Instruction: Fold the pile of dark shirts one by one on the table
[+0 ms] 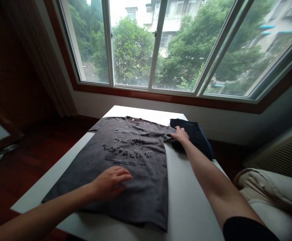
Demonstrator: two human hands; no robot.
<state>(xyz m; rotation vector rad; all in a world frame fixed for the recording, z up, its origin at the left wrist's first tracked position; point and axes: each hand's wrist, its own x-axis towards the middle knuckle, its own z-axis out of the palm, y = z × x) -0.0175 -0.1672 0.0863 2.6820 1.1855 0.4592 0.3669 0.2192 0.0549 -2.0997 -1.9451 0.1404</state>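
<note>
A dark grey T-shirt with black lettering on its chest lies spread flat, its neckline toward the window and its hem toward me. My right hand is at the end of the right-side sleeve, thumb and fingers closed on the cloth. Over the lower middle of the shirt is my left hand, fingers loosely stretched and holding nothing; whether it touches the fabric I cannot tell. Dark folded clothes lie beside the sleeve, partly behind my right hand and forearm.
Under the shirt is a white table. A wide window with a brown sill is beyond it. At right are pale bundled fabric and a slatted panel. Cables lie on the reddish floor at left, near a curtain.
</note>
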